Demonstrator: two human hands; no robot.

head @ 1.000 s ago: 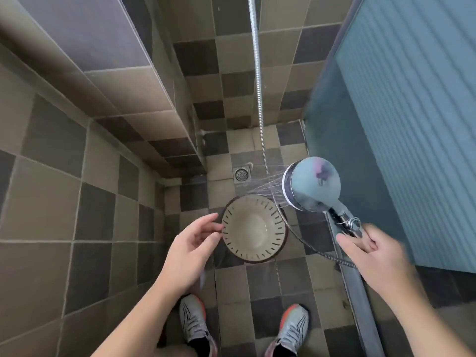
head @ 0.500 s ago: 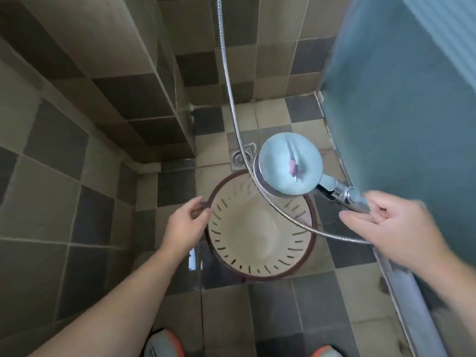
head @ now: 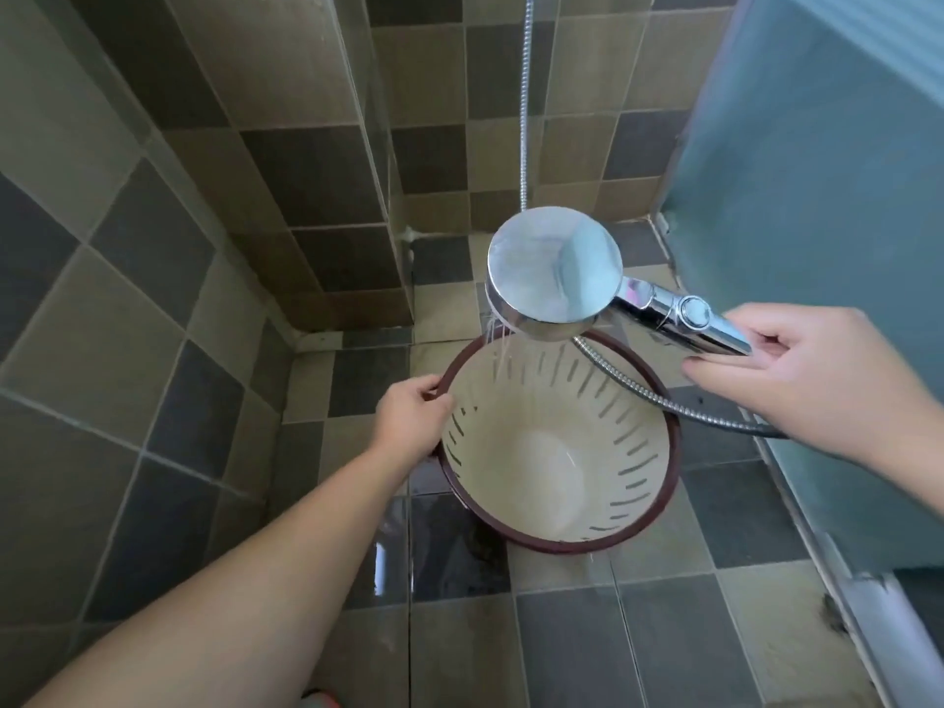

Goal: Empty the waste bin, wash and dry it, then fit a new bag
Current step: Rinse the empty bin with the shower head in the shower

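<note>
we stand in a tiled shower corner, the frosted glass door [head: 817, 171] on our right and the wet floor tiles [head: 459, 641] below us. the waste bin [head: 628, 508] sits upright on that floor, straight ahead and a little right of centre, its mouth facing up at us, so its long axis runs almost along our line of sight. it holds no bag and no rubbish that we can see; a thin film of water shines in the bottom.

the shower head [head: 554, 270] hangs over the far rim of the bin, a few streams falling inside the far wall. our right hand [head: 817, 380] curls round the chrome handle, the hose [head: 638, 388] looping across the bin's mouth. our left hand [head: 411, 416] pinches the near-left rim, fingers over the dark red edge.

we judge the wash is under way. the left hand, already on the rim, is the one placed to tip or turn the bin under the spray.
</note>
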